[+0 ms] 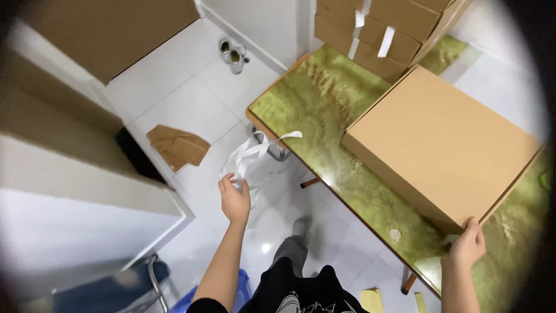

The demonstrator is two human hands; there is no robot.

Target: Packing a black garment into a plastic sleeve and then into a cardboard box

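Observation:
A flat brown cardboard box (440, 142) lies on a green marbled table (315, 101). My right hand (468, 243) grips the box's near corner. My left hand (234, 198) is stretched out over the white tiled floor beside the table and pinches white paper strips (250, 153), which trail up and curl toward the table's edge.
More brown boxes (376, 32) with white tape strips are stacked at the table's far end. A torn piece of cardboard (178, 146) lies on the floor, and a pair of shoes (233, 53) sits further off. Large cardboard sheets (110, 35) and a white shelf (87, 197) stand at left.

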